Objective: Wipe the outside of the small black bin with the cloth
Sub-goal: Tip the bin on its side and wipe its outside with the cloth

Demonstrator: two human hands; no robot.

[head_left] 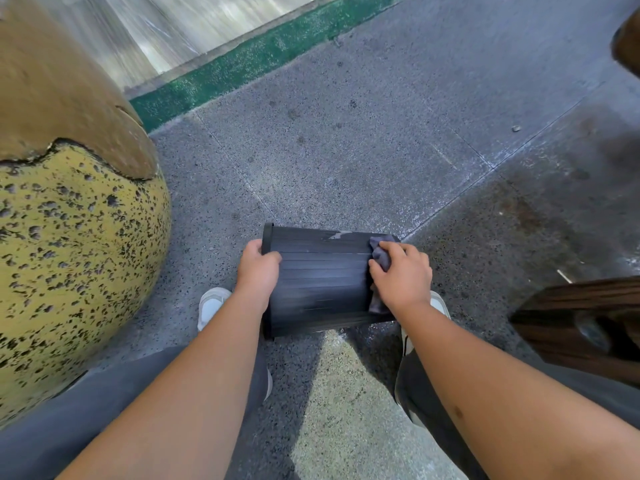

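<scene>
The small black bin (322, 282) lies on its side, held above the floor between my knees, its ribbed wall facing up and its rim to the left. A pale smear marks its far upper side. My left hand (258, 271) grips the bin near the rim. My right hand (401, 275) presses a grey cloth (381, 256) against the bin's right end, near the base; part of the cloth hangs below my palm.
A large rounded yellow-and-brown pitted form (69, 202) bulges at the left. A dark wooden piece (581, 320) juts in from the right. Speckled grey stone floor (381, 133) extends ahead to a green strip (242, 64). My white shoes (211, 304) rest under the bin.
</scene>
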